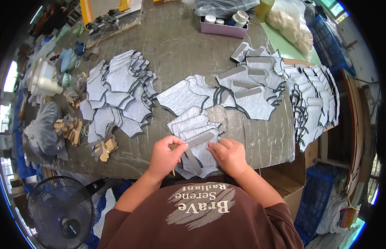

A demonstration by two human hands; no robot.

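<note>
The left hand (167, 151) has its thumb and finger pinched at the near end of a grey strip (201, 138); the right hand (229, 155) has its fingertips bunched low on the pale grey piece (205, 152) under that strip, and I cannot tell if it grips or just presses; the strip lies slantwise between the two hands, maybe held this way so it sits straight; a second strip (193, 162) lies just below the left fingertips; the pieces sit close to the body, likely so both arms can stay bent.

The left pile (120, 79) is up and left of the left hand, and the right pile (255, 99) is up and right of the right hand, perhaps so each is easy to reach; tied bundles (105, 149) lie left of the left hand.

The table (172, 50) ends just below both hands, so there is little room that way; bare top shows right of the right hand; a thinner bare gap shows left of the left hand, before the bundles.
</note>
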